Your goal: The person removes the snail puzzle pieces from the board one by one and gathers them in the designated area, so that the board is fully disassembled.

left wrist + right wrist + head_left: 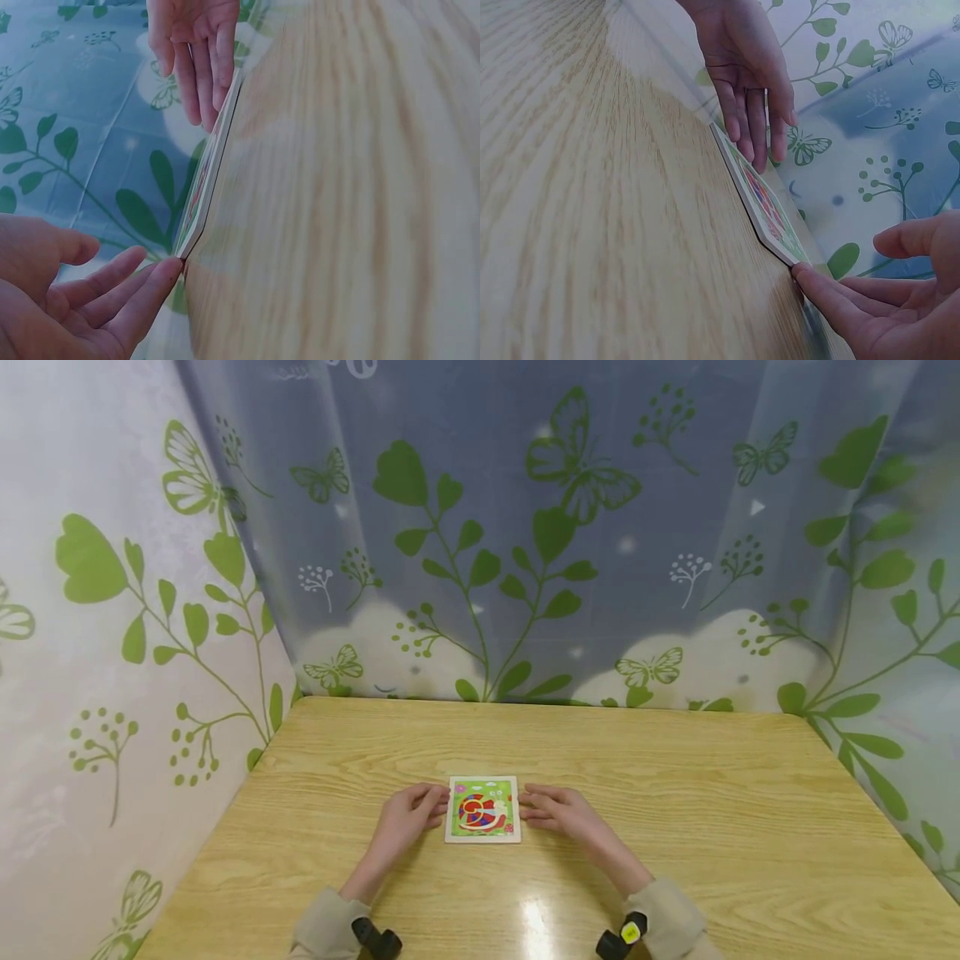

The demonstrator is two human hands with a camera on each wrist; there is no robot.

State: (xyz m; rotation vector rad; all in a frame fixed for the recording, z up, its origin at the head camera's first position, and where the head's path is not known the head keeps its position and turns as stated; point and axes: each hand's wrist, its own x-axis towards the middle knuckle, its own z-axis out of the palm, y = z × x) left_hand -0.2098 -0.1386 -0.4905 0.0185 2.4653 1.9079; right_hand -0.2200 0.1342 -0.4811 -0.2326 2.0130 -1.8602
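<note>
A flat square puzzle board [483, 810] with a pale frame lies on the wooden table. Its picture shows a snail with a red and blue shell on green. At its left edge is my left hand [412, 812], fingers loosely extended; in the left wrist view a fingertip of that left hand [97, 307] touches the board's edge [214, 165]. The right hand [564, 814] lies opposite, at the right edge. In the right wrist view its fingertip meets the near corner of the board [757, 199], the right hand [900, 292] lying relaxed with the thumb apart.
The light wood table [675, 777] stretches out around the board. Behind it hangs a blue-grey curtain [495, 610] printed with leaves and butterflies, and a pale printed cloth [150, 693] covers the left side. Each wrist wears a black camera strap [377, 937].
</note>
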